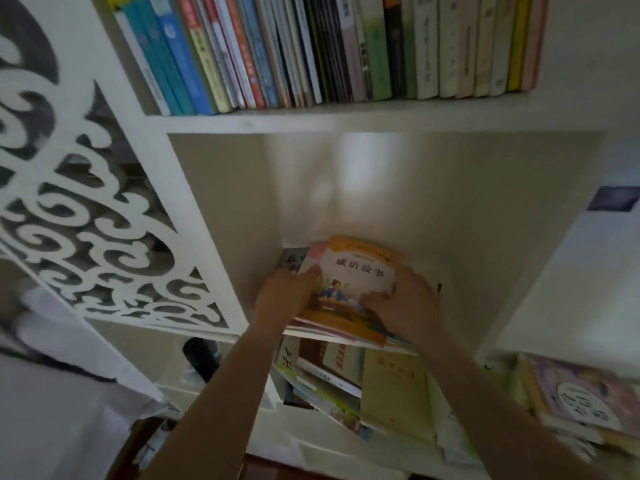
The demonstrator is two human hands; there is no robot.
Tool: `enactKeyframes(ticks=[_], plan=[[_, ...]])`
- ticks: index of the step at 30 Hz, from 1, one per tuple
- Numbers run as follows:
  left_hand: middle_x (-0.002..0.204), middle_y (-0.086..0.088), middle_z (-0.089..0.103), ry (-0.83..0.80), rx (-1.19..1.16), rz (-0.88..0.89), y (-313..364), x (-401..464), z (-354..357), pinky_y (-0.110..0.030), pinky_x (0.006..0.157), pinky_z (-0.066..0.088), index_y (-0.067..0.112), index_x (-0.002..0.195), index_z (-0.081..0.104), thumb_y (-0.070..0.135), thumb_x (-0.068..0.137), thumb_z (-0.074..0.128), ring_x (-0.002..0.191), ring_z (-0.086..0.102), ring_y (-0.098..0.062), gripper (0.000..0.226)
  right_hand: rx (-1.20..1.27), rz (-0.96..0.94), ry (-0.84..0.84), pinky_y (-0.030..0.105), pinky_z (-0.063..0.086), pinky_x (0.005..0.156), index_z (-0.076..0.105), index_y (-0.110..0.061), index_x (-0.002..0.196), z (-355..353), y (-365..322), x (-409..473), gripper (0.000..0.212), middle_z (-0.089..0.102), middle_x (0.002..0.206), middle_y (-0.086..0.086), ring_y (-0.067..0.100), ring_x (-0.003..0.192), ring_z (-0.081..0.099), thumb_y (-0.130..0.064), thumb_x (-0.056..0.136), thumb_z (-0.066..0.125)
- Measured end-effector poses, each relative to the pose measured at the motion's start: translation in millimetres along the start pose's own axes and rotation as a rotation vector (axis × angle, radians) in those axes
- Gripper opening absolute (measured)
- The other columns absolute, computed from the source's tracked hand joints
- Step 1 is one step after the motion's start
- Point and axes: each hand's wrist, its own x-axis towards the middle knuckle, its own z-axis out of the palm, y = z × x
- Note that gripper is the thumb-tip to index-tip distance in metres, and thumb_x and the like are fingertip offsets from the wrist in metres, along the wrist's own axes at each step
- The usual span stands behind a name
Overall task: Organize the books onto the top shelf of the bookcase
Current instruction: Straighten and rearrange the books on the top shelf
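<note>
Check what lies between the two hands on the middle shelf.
In the head view, the orange-covered book topping a flat stack of books lies between the left hand and right hand; both touch it.

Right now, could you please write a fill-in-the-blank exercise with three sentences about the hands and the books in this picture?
1. Both hands hold a stack of thin books whose top cover is mainly ____.
2. The left hand holds the stack's ____ side; the right hand holds the opposite side.
3. On the white wooden shelf above, the row of books stands ____.

Missing words: orange; left; upright
</note>
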Motion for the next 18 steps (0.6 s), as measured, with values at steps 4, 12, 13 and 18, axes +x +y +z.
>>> enactKeyframes(ticks=[4, 12, 13, 18], plan=[[0.104, -0.003, 0.078, -0.101, -0.433, 0.028, -4, 3, -1, -0.050, 0.092, 0.059, 0.031, 0.096, 0.066, 0.038, 0.090, 0.075, 0.093, 0.075, -0.026, 0.013, 0.103, -0.094, -0.012, 0.036, 0.054, 0.089, 0.055, -0.026, 0.122, 12, -19, -8, 0.057, 0.064, 0.110, -0.009, 0.015, 0.097, 0.063, -0.042, 0.075, 0.082], [0.101, -0.003, 0.077, -0.027, -0.797, 0.183, 19, -9, 1, -0.041, 0.085, 0.062, 0.018, 0.105, 0.070, 0.016, 0.101, 0.064, 0.095, 0.074, -0.025, 0.008, 0.585, 0.160, 0.018, 0.047, 0.059, 0.088, 0.063, -0.019, 0.108, 8, -17, 2, 0.044, 0.074, 0.105, -0.003, 0.019, 0.093, 0.071, -0.051, 0.081, 0.074], [0.108, -0.005, 0.075, -0.008, -0.729, 0.178, 22, -6, 4, -0.044, 0.090, 0.060, 0.020, 0.109, 0.070, 0.024, 0.101, 0.061, 0.104, 0.071, -0.027, 0.012, 0.614, 0.177, -0.013, 0.046, 0.060, 0.085, 0.070, -0.018, 0.105, 5, -19, 4, 0.035, 0.076, 0.098, -0.003, 0.019, 0.089, 0.072, -0.044, 0.083, 0.075], [0.138, -0.006, 0.056, -0.004, 0.061, 0.025, -4, 31, 24, -0.053, 0.107, 0.045, 0.035, 0.138, 0.049, 0.083, 0.073, 0.035, 0.129, 0.051, -0.038, 0.082, 0.611, 0.264, -0.091, 0.049, 0.063, 0.075, 0.075, -0.017, 0.082, 1, -27, 15, 0.005, 0.076, 0.090, 0.008, 0.028, 0.079, 0.074, -0.013, 0.081, 0.078]])
